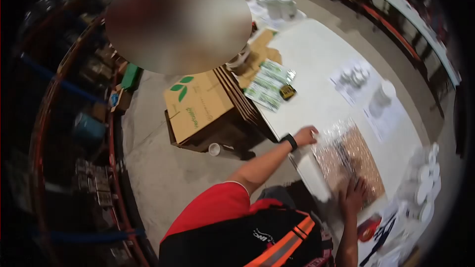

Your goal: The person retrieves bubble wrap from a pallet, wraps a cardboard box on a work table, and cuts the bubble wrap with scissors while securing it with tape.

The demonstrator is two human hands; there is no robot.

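A sheet of clear bubble wrap [329, 141] lies on the white table, with a brown cardboard piece [363, 153] at its right side. Something dark and narrow shows along the middle of the wrap, too blurred to name. My left hand [307, 136], below a black wristband, has its fingers closed at the far left edge of the bubble wrap. Nearer to me, my right hand [352, 196] rests flat on the wrap and cardboard, fingers stretched out.
White bottles [423, 188] crowd the table's right end, beside a red tape dispenser [368, 227]. Printed papers [381, 118], green-and-white packets [269, 84] and a yellow-black tape measure [287, 92] lie farther off. Cardboard boxes [198, 106] stand left; another person, blurred, is behind them.
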